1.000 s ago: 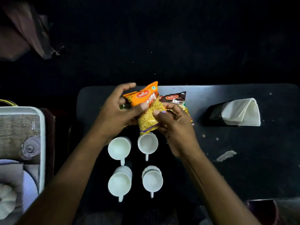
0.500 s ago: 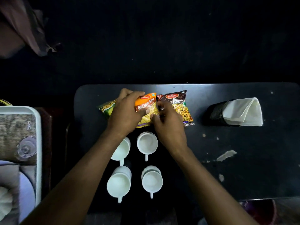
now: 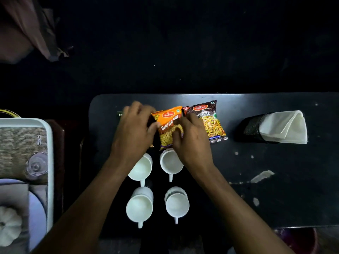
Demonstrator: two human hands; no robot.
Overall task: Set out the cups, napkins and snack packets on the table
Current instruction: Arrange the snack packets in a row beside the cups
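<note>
Near cups: we see the near left cup (image 3: 139, 208) and the near right cup (image 3: 177, 205) side by side toward the near edge of the dark table (image 3: 275, 171), handles pointing near.
Far cups: the far left cup (image 3: 141, 167) and the far right cup (image 3: 170, 162) stand just behind them, and the wrists cross over their rims.
Left hand: the left hand (image 3: 135, 129) curls over the left edge of the orange packet (image 3: 169, 129), thumb against it, gripping it.
Right hand: the right hand (image 3: 190, 138) pinches the same packet's right side between thumb and forefinger.
Orange packet: it lies on the table just beyond the far cups, between both hands.
Dark packet: the dark packet (image 3: 211, 121) lies just right of it; we cannot tell whether the edges overlap.
Green packet: of the green packet (image 3: 120, 113) only a corner shows, left of the left hand.
Napkins: the white napkins (image 3: 284, 127) stick out of a black holder (image 3: 251, 127), well to the right.
Tray: a white tray (image 3: 49, 143) left of the table holds a clear glass (image 3: 35, 166).
</note>
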